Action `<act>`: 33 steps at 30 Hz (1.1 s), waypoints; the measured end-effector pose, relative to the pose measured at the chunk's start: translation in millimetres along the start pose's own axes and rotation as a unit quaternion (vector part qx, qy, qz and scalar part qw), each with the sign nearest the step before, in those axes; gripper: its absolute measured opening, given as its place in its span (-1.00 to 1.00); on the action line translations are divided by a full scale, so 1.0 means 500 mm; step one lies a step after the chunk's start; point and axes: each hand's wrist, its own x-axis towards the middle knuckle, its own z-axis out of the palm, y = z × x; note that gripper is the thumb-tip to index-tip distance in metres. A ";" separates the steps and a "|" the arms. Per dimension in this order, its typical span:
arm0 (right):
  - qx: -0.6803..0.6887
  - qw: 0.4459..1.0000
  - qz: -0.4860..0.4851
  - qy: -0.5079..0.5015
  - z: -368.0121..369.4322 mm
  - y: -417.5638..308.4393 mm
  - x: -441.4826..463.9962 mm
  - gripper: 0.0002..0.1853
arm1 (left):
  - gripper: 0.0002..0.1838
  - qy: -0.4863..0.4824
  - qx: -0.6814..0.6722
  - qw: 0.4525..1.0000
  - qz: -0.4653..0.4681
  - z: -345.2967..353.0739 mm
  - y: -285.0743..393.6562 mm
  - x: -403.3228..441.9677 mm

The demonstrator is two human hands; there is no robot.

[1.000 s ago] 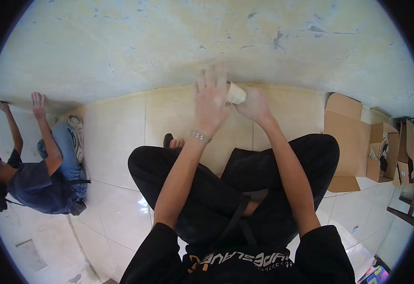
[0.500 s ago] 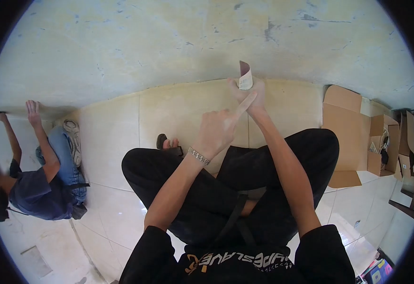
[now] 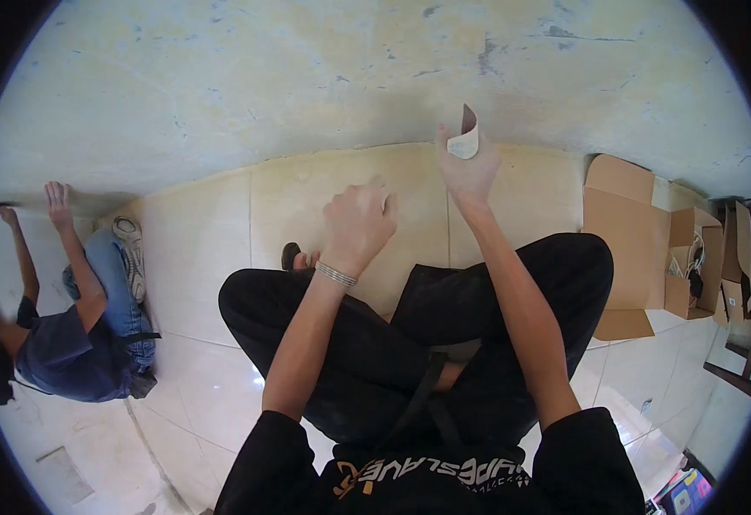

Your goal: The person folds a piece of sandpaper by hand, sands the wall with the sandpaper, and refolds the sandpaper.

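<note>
A curled piece of sandpaper (image 3: 464, 144), brown on one face and pale with faint print on the other, stands up from my right hand (image 3: 471, 172). My right fingers and thumb are closed around its lower part, near the foot of the wall. My left hand (image 3: 360, 221), with a metal bracelet at the wrist, hovers over the floor to the left of it, apart from the sandpaper. Its fingers are curled into a loose fist, slightly blurred, and I see nothing in them.
The scuffed wall (image 3: 324, 94) rises ahead of the tiled floor (image 3: 199, 249). At the right lie flattened cardboard (image 3: 624, 249) and an open box (image 3: 683, 287) holding cables. On the left a co-worker (image 3: 79, 352) kneels with both hands against the wall.
My left hand has drawn away to the left from my right wrist, its pointing finger now curled in. My right hand has shifted slightly right with the sandpaper.
</note>
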 end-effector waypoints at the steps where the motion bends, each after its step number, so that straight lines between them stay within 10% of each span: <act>1: -0.002 1.000 -0.010 -0.006 0.001 0.002 -0.001 -0.75 | -0.70 0.023 -0.088 0.996 0.001 -0.001 -0.002 0.007; 14: 0.023 0.988 -0.080 -0.129 0.007 -0.014 -0.038 -0.76 | -0.50 -0.111 -0.593 0.795 -0.058 0.041 0.043 0.051; 23: 0.073 0.996 -0.028 -0.047 0.015 -0.029 -0.045 -0.76 | -0.53 -0.013 -0.434 0.900 0.033 0.063 0.036 0.041; 33: 0.095 0.995 0.032 -0.026 0.029 -0.010 -0.080 -0.75 | -0.54 0.115 -0.435 0.892 0.048 0.099 0.041 0.026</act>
